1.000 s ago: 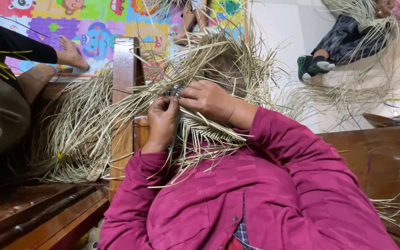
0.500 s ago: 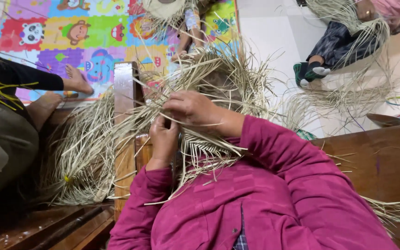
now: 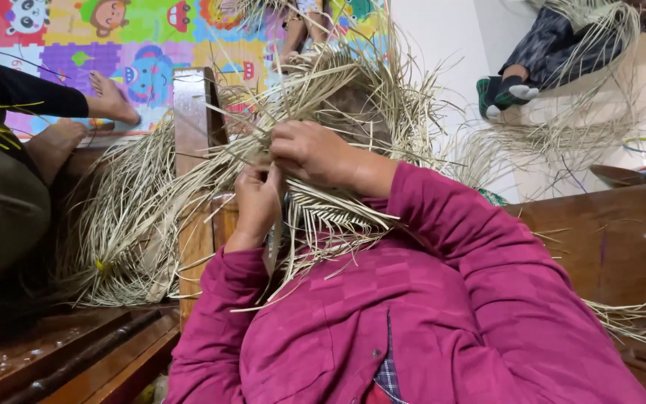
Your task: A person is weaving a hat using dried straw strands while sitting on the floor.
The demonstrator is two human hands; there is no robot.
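The biggest thing in hand is the woven straw piece (image 3: 323, 209), a flat pale mat of plaited strips that lies against the person's chest, over the magenta jacket (image 3: 413, 322), in the near middle of the scene. From its far edge a great spray of loose straw strips (image 3: 338, 82) fans out up, left and right. The material looks very light, dry and springy: the strips bend without breaking, but a sharp fold would likely crease or split one, and thin edges may fray. The plaited part is firmer and holds its shape, so it seems the safer place to steady the work, while single strips are best pinched close to the weave, where they are under control.

The right hand (image 3: 312, 153) is curled closed over a few strips at the far edge of the weave, fingers folded down on them. The left hand (image 3: 257, 202), just beside and nearer, pinches a strip between thumb and fingers against the mat.

To the left lies a loose bundle of straw (image 3: 125, 224) beside an upright wooden post (image 3: 192, 112). Far left, another person's bare feet (image 3: 110, 101) rest on a colourful play mat (image 3: 136, 45).
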